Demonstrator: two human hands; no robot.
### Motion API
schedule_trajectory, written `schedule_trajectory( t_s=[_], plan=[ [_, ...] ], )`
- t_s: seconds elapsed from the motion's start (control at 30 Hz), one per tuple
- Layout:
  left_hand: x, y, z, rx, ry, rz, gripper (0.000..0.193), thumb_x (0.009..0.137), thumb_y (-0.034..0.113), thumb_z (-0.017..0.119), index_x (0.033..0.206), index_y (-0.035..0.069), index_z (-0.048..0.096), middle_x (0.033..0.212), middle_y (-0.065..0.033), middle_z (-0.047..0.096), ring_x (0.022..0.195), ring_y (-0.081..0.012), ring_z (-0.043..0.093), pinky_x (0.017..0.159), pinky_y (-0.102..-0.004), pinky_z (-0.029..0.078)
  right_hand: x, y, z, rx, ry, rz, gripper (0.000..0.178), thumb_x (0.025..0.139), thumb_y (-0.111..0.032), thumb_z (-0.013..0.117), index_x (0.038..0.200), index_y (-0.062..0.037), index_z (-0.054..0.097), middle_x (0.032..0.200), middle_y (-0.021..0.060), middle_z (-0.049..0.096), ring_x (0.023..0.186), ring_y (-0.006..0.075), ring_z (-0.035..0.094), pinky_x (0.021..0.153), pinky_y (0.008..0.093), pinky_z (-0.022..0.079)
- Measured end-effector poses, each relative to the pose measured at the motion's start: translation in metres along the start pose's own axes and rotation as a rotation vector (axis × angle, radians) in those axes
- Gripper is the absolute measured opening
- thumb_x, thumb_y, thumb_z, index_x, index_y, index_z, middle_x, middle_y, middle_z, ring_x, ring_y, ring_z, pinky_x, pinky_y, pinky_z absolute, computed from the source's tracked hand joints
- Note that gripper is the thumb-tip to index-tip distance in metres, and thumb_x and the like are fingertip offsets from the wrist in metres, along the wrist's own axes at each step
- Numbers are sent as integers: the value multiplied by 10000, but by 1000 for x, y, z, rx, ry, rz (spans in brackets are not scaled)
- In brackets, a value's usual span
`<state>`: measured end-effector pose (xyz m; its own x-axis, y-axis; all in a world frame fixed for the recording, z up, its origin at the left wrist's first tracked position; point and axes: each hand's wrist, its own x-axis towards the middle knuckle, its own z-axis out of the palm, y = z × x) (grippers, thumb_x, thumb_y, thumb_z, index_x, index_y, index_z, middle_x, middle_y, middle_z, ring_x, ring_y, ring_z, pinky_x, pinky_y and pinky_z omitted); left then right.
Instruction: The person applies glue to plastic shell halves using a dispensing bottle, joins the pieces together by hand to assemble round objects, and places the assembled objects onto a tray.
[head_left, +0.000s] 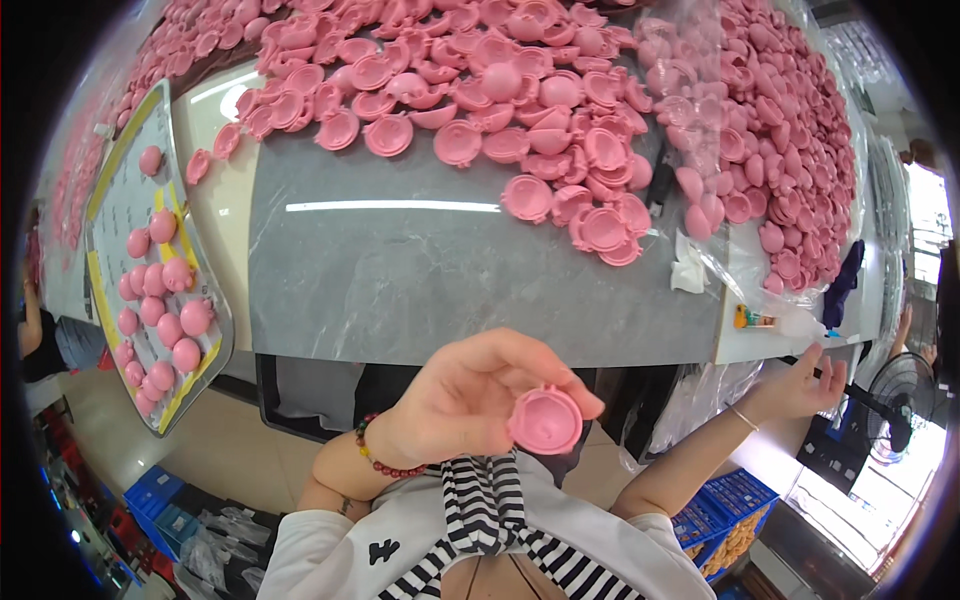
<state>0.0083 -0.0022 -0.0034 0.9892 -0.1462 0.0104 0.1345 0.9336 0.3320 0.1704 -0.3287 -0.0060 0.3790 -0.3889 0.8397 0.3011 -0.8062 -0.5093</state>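
Note:
In front of my chest, my left hand (460, 395) pinches a small pink round plastic shell half (547, 420) between thumb and fingers. Its hollow inside faces up toward me. Out to the right, my right hand (800, 388) is raised with the fingers apart and nothing visible in it. Just beyond those fingers, at the table's right front edge, lies a small whitish translucent bottle (800, 322). An orange-and-green lighter-like item (752, 317) is beside the bottle. Loose pink shell halves (460, 143) are heaped across the far part of the grey table (400, 270).
A tray (160, 425) with a yellow-edged lining holds several closed pink balls at left. Clear bags (700, 60) of pink shells fill the right back. Crumpled white tissue (688, 265) and a dark cloth (845, 280) lie at right. Blue crates (735, 510) and a fan (900, 400) stand beyond.

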Motion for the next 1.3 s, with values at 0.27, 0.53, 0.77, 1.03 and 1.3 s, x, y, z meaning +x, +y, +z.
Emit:
schedule_trajectory(
  t_s=[0.27, 0.53, 0.77, 1.03, 1.3],
  plan=[
    [-5, 1, 3, 698, 29, 273, 423, 652, -57, 692, 1039, -61, 520, 1054, -198, 547, 988, -249, 545, 857, -338, 432, 3, -99, 59, 84, -893, -359, 240, 719, -85, 627, 952, -52, 580, 950, 69, 576, 857, 220, 534, 706, 306, 418],
    [-10, 2, 3, 728, 56, 262, 430, 661, -58, 686, 1053, -62, 509, 1056, -189, 553, 978, -238, 556, 868, -334, 433, 1, -98, 78, 126, -1067, -402, 208, 735, -75, 590, 932, -17, 556, 844, 100, 579, 764, 222, 552, 688, 315, 429],
    [-10, 4, -2, 584, 72, 201, 450, 715, -60, 637, 1119, -60, 441, 1098, -189, 532, 1029, -226, 536, 897, -335, 423, -46, -154, 8, 631, -1675, 90, 233, 673, 6, 653, 889, -27, 572, 767, 56, 577, 664, 159, 581, 605, 262, 475],
    [-9, 1, -2, 445, 97, 181, 426, 726, -89, 608, 1116, -64, 439, 1129, -197, 511, 1037, -213, 529, 886, -325, 435, -55, -165, 4, 603, -1409, -93, 360, 603, 17, 684, 952, -21, 603, 897, 89, 573, 760, 200, 591, 633, 280, 479],
    [-9, -7, 2, 877, 131, 351, 386, 669, -98, 662, 1034, -59, 544, 1078, -178, 533, 893, -175, 577, 761, -260, 479, -77, -174, -3, 950, -1304, -22, 371, 565, -59, 755, 910, -17, 625, 900, 111, 606, 763, 218, 596, 644, 272, 480]
  ],
)
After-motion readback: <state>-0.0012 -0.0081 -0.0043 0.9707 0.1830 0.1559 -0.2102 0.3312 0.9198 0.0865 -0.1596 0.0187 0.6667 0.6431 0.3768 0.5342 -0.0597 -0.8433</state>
